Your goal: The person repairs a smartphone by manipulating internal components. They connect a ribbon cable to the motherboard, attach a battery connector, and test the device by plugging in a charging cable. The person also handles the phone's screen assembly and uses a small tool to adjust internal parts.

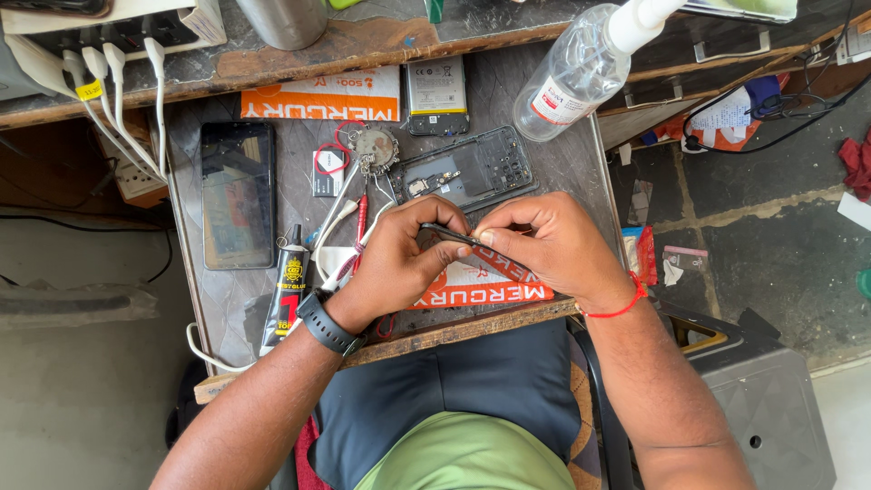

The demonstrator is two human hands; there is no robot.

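Hands meet just below the opened phone frame (pixel 464 172). Your left hand (pixel 399 263) and right hand (pixel 544 245) pinch a thin dark strip (pixel 449 233) between fingertips. Judged step: handling the strip; next, keep both pinches steady.

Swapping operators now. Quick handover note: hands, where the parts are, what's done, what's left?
Left hand and right hand: fingers of both pinch a thin dark strip between them, over the small work table.
Opened phone frame lies just beyond the hands, flat battery behind it. Intact phone lies screen-up at left, black glue tube beside it. Clear spray bottle stands at the far right.
Done: frame open, battery out.
Left: strip not yet in the frame; frame unclosed.
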